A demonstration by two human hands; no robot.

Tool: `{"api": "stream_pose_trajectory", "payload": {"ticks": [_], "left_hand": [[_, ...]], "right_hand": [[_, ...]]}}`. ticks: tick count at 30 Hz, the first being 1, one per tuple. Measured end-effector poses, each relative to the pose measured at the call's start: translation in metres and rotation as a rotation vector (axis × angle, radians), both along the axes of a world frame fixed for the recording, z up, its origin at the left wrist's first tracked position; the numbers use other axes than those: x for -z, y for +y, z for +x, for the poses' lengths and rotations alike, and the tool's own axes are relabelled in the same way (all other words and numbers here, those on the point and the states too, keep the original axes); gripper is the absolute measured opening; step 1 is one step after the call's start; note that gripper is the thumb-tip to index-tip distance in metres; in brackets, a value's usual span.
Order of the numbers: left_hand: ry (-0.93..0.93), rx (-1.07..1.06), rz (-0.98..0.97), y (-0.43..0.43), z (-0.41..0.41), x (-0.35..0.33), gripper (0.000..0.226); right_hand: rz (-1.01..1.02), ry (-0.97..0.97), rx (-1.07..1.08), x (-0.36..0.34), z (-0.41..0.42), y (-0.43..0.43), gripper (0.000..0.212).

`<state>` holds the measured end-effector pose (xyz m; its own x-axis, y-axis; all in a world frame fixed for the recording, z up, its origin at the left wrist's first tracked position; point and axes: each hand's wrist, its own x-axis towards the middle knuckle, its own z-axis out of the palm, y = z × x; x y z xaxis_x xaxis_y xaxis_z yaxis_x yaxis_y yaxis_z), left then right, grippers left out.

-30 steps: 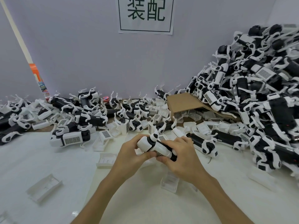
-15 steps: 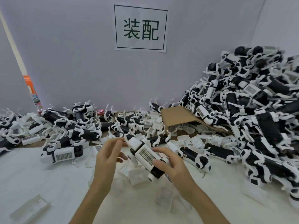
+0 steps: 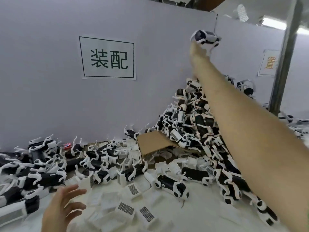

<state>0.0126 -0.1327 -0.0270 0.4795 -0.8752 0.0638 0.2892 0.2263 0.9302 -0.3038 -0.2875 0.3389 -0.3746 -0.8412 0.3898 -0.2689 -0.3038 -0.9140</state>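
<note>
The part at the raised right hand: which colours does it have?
The part is black and white, as the head view shows.

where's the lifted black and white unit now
Head view, upper right: the unit sits at the tip of the raised right hand, high above the tall pile.
</note>
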Motion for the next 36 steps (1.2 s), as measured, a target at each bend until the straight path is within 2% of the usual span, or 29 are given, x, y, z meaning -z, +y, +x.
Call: {"api": "stream_pose_trajectory", "payload": {"ticks": [1, 3, 4, 6, 9, 11, 13, 15, 16, 19, 21, 23, 26, 29, 33, 36], "left_hand": [[0.003, 0.008, 0.009, 0.0, 0.0, -0.001, 0.041], [-0.013, -0.009, 0.007, 0.0, 0.0, -0.002, 0.04], [-0.027, -0.029, -0.001, 0.0, -0.001, -0.001, 0.04], [-0.06, -0.066, -0.01, 0.0, -0.005, -0.001, 0.038], [-0.173, -0.149, -0.016, 0.002, -0.013, -0.008, 0.03], [-0.314, -0.304, -0.019, 0.007, -0.01, -0.009, 0.018], [-0.513, -0.55, 0.037, 0.016, 0.001, -0.011, 0.025], [-0.728, -0.791, 0.13, 0.026, 0.021, -0.01, 0.046], [-0.786, -0.842, 0.193, 0.03, 0.034, -0.009, 0.056], [-0.82, -0.773, 0.401, 0.035, 0.069, 0.001, 0.066], [-0.852, -0.64, 0.545, 0.034, 0.084, 0.007, 0.067], [-0.842, -0.515, 0.604, 0.032, 0.087, 0.012, 0.065], [-0.867, -0.51, 0.596, 0.032, 0.083, 0.018, 0.053], [-0.874, -0.577, 0.605, 0.038, 0.082, 0.017, 0.066], [-0.884, -0.6, 0.658, 0.037, 0.084, 0.017, 0.08], [-0.949, -0.539, 0.534, 0.032, 0.073, 0.016, 0.077]], "right_hand": [[-0.034, 0.273, 0.136, 0.007, 0.004, -0.001, 0.061], [-0.206, 0.583, 0.168, 0.045, 0.021, 0.007, 0.057], [-0.264, 0.657, 0.095, 0.072, 0.031, 0.013, 0.053], [-0.239, 0.738, -0.085, 0.129, 0.045, 0.022, 0.048], [-0.042, 0.941, -0.23, 0.196, 0.049, 0.029, 0.048], [0.083, 1.023, -0.253, 0.234, 0.044, 0.034, 0.05], [0.156, 0.98, -0.219, 0.266, 0.031, 0.041, 0.05], [0.192, 0.846, -0.15, 0.292, 0.016, 0.052, 0.048], [0.206, 0.777, -0.119, 0.303, 0.009, 0.059, 0.047], [0.224, 0.605, -0.053, 0.339, -0.018, 0.082, 0.044], [0.274, 0.6, -0.026, 0.361, -0.031, 0.096, 0.049], [0.359, 0.644, -0.048, 0.379, -0.037, 0.107, 0.057], [0.389, 0.693, -0.158, 0.399, -0.033, 0.114, 0.067], [0.373, 0.78, -0.165, 0.405, -0.028, 0.117, 0.066], [0.314, 0.724, -0.177, 0.409, -0.026, 0.121, 0.055], [0.31, 0.639, -0.154, 0.406, -0.026, 0.116, 0.066]]}}
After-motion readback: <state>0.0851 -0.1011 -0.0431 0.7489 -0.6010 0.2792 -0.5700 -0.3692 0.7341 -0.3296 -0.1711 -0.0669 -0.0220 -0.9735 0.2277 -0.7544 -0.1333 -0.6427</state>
